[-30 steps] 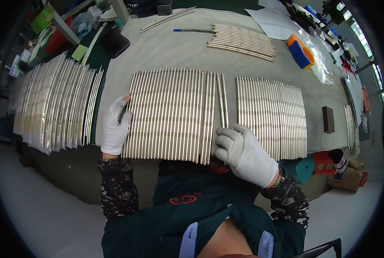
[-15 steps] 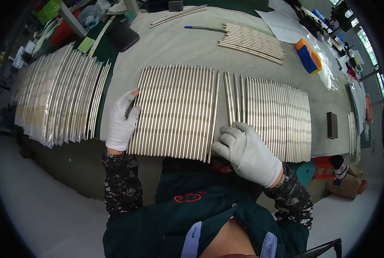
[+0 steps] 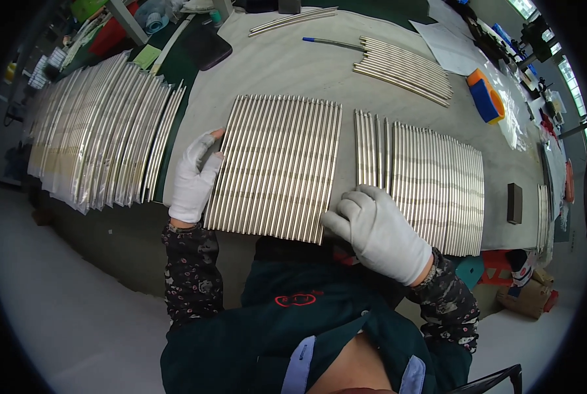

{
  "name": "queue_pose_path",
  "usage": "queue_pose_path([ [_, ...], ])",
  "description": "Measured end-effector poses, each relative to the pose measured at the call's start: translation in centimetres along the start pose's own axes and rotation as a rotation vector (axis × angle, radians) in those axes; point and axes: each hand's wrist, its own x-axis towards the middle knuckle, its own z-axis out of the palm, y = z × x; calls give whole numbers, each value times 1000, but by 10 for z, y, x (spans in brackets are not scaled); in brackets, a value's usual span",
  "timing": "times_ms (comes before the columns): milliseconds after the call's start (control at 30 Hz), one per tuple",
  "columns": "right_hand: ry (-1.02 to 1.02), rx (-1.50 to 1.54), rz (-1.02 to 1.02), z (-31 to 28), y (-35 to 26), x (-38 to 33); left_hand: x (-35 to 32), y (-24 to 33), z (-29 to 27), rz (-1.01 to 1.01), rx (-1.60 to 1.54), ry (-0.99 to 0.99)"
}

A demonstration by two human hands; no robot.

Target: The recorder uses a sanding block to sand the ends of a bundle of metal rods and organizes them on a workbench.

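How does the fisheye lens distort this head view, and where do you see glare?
Head view: the table edge and left stack of rods bow toward the dark circular rim; the batch of rods between left hand and right hand stays sharp, with soft sheen.

A flat batch of thin metal rods (image 3: 277, 171) is laid side by side on the grey table covering, the rods running away from the table's near edge and forming a rough rectangle that fans slightly outward at the far end. The rods are silvery, straight and packed touching one another. The batch's left edge is pressed by the gloved left hand (image 3: 195, 178), laid flat along it. Its near right corner is touched by the gloved right hand (image 3: 377, 231), whose fingers are curled at the rod ends.
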Motion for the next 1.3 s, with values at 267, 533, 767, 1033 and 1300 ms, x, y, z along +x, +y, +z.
queue_pose_path([
  [267,53,29,-34,0,1,8,0,3,1,-29,-75,7],
  [533,0,-4,-25,3,-3,16,0,6,0,-25,-56,25],
  [767,109,-26,-79,6,-1,25,-2,4,1,-14,-34,46],
  [1033,43,-19,-65,9,-4,36,-2,7,0,14,13,35],
  [1300,65,8,-51,12,-8,45,-3,11,1,24,-21,55],
])
